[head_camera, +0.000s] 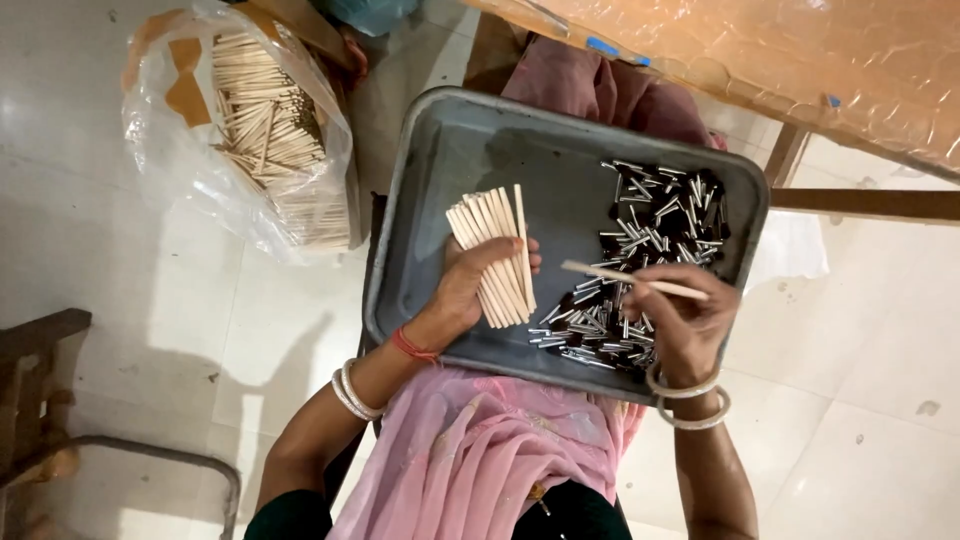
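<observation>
Left hand: your left hand rests on the tray's near left part, at about 9 o'clock from the tray's middle, with a red thread and pale bangles at the wrist.
Left fingers: they are curled around a bundle of sticks, holding it fanned out, the free ends pointing toward 11 o'clock.
Right hand: your right hand hovers over the tray's near right corner, at about 4 o'clock from the tray's middle, with pale bangles on the wrist.
Right fingers: they are pinched narrow on a single stick, which lies nearly level and points toward 9 o'clock.
Single stick: its free end is just beside the bundle of sticks, over the edge of the caps; you cannot tell whether it touches them.
Tray: the grey metal tray sits on your lap, over pink cloth.
Caps: a heap of small metal caps, silver and dark, fills the tray's right half, from 2 o'clock to 5 o'clock.
Bag: a clear plastic bag of more pale sticks lies on the floor, at 10 o'clock from the tray and apart from it.
Counter: the edge of a counter under an orange wrinkled cover shows at 1 o'clock.
</observation>
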